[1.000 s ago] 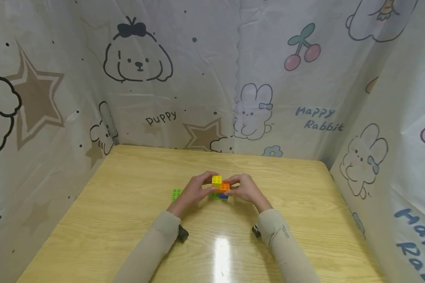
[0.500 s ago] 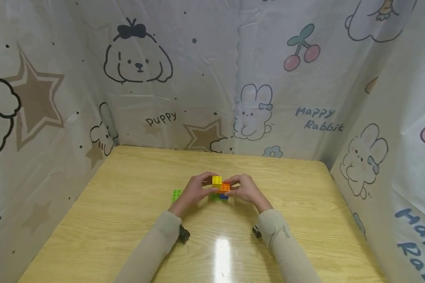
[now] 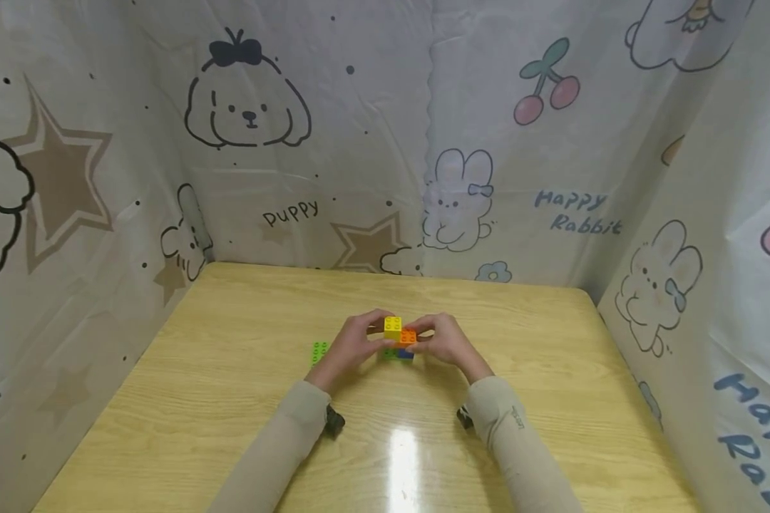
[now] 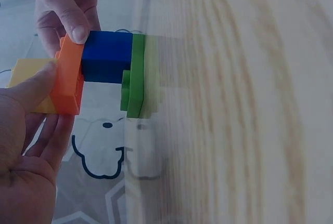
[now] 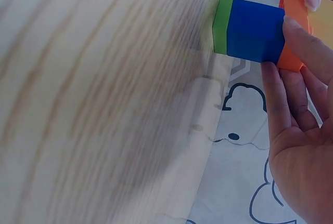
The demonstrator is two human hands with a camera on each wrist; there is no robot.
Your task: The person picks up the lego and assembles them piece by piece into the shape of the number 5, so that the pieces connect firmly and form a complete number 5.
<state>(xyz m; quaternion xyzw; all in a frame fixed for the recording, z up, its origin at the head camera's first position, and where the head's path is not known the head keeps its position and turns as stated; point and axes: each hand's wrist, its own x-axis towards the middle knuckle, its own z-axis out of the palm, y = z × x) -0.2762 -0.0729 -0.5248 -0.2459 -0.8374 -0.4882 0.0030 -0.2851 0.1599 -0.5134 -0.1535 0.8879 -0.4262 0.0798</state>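
Note:
A small stack of toy building bricks stands on the table between both hands. Its green plate [image 4: 136,78] lies lowest, with a blue brick [image 5: 255,30] on one end. Across the blue brick sits an orange brick [image 3: 408,338], overhanging the bare studs of the plate. On top, at the left end, is a yellow brick [image 3: 393,328]. My left hand [image 3: 356,340] grips the orange brick's left end, its thumb also against the yellow one. My right hand [image 3: 448,340] pinches the orange brick's right end, thumb tip by the seam with the blue brick.
Another green studded piece [image 3: 320,351] lies left of the stack, partly hidden by the left wrist. The wooden table [image 3: 244,320] is bordered by a printed cloth [image 3: 359,142] at the back and both sides. Each wrist wears a dark device.
Both hands keep their hold and the stack stays put. The head view shifts only very slightly.

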